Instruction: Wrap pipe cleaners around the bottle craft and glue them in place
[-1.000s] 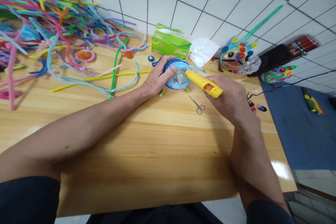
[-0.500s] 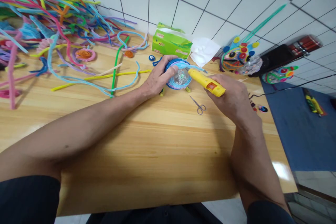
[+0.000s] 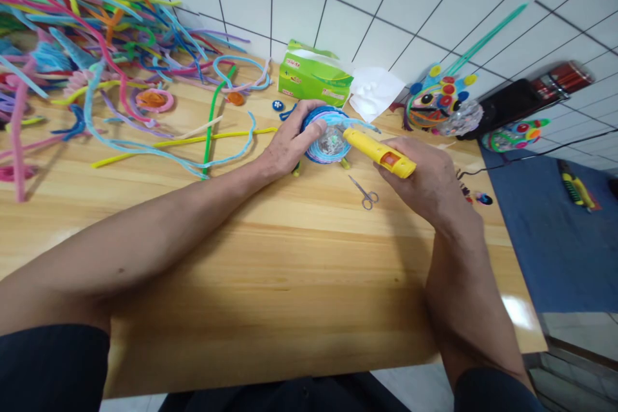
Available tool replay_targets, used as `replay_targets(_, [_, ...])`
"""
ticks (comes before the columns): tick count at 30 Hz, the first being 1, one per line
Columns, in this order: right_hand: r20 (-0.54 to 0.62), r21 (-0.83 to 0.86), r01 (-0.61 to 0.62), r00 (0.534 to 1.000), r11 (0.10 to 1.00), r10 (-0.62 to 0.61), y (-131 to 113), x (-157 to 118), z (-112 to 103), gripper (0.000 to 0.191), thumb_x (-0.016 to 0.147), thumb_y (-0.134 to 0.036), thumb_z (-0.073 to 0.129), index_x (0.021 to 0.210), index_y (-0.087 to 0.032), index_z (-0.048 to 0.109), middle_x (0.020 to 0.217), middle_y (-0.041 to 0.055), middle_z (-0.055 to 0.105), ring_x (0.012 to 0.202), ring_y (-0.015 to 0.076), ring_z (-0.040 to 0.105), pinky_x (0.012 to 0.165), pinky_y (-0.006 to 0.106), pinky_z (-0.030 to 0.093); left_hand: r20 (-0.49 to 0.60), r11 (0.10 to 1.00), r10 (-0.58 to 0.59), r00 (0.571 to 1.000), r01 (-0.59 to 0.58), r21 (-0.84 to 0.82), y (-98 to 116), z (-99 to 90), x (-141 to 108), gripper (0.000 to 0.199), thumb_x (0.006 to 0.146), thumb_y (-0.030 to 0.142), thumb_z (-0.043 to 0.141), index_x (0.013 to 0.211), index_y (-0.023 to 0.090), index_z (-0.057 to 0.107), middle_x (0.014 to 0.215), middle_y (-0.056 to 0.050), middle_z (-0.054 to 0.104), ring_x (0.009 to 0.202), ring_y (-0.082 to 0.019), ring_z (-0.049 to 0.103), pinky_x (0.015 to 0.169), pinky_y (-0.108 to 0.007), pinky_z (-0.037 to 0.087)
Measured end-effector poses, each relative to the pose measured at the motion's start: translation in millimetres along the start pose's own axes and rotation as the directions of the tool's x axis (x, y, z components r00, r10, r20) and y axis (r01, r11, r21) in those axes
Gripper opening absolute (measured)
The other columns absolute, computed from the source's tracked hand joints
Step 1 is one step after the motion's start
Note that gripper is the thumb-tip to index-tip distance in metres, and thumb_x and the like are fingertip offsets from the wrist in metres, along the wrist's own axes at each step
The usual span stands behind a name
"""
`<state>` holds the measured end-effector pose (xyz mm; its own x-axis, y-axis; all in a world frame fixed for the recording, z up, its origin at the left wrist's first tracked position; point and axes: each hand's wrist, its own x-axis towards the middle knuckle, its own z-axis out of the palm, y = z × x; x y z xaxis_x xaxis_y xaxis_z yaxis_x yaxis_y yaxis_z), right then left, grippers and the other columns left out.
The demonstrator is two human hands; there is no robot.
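Note:
My left hand point(image 3: 293, 143) grips the left side of a round piece point(image 3: 322, 153) wound in blue and light-blue pipe cleaner, with a clear, glittery middle. A light-blue pipe cleaner end point(image 3: 363, 123) sticks out from its right side. My right hand point(image 3: 425, 174) is wrapped round a yellow glue gun point(image 3: 374, 149). The gun's front end is at the right part of the round piece; whether its tip touches cannot be seen. Small scissors point(image 3: 365, 194) lie on the table just below. Short yellow-green pieces point(image 3: 345, 163) show under the round piece.
Loose pipe cleaners point(image 3: 111, 32) heap at the left. A green tissue pack point(image 3: 315, 75) and white tissue point(image 3: 376, 93) stand behind the hands. Decorated crafts point(image 3: 434, 103), a dark red-ended flask point(image 3: 531, 96) and a black cable point(image 3: 541, 153) are at the right, by a blue mat point(image 3: 555, 238).
The glue gun's front end has shifted very slightly left over the round piece. My left hand keeps its hold, and the rest looks the same.

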<state>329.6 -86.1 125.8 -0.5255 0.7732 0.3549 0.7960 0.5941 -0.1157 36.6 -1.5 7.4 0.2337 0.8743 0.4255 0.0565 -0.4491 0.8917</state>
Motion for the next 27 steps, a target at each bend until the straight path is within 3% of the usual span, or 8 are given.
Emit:
replay_targets(15, [-0.057,0.04,0.045,0.997,0.998,-0.042,-0.3,0.3,2.1,0.014,0.114,-0.029,0.068,0.121,-0.031,0.08,0.111,0.0079,0.093,0.1,0.0296,0.086,0.087,0.043,0.068,0.001,1.0,-0.008,1.0,0.008,-0.014,-2.4,-0.6,0.0,0.063,0.115,0.081,0.068,0.155,0.032,0.07,0.16,-0.01,0.082,0.155,-0.038,0.074,0.14,-0.055,0.058])
replay_targets(21, [-0.01,0.019,0.041,0.999,0.999,-0.041,-0.4,1.7,0.1,0.014,0.116,-0.032,0.067,0.122,-0.03,0.079,0.111,0.008,0.093,0.099,0.0302,0.086,0.086,0.043,0.066,0.001,1.0,-0.007,1.0,0.007,-0.012,-0.6,-0.3,-0.1,0.063,0.115,0.081,0.067,0.154,0.032,0.071,0.162,-0.01,0.081,0.157,-0.038,0.073,0.141,-0.055,0.058])
replay_targets(27, [-0.037,0.007,0.065,0.997,0.998,-0.065,-2.4,2.1,1.1,0.015,0.116,-0.028,0.065,0.121,-0.029,0.079,0.111,0.0074,0.093,0.1,0.0295,0.086,0.087,0.042,0.065,0.0,1.0,0.001,1.0,-0.001,-0.011,-0.2,-0.1,-0.3,0.065,0.115,0.08,0.066,0.155,0.029,0.07,0.161,-0.011,0.082,0.154,-0.038,0.074,0.139,-0.055,0.059])
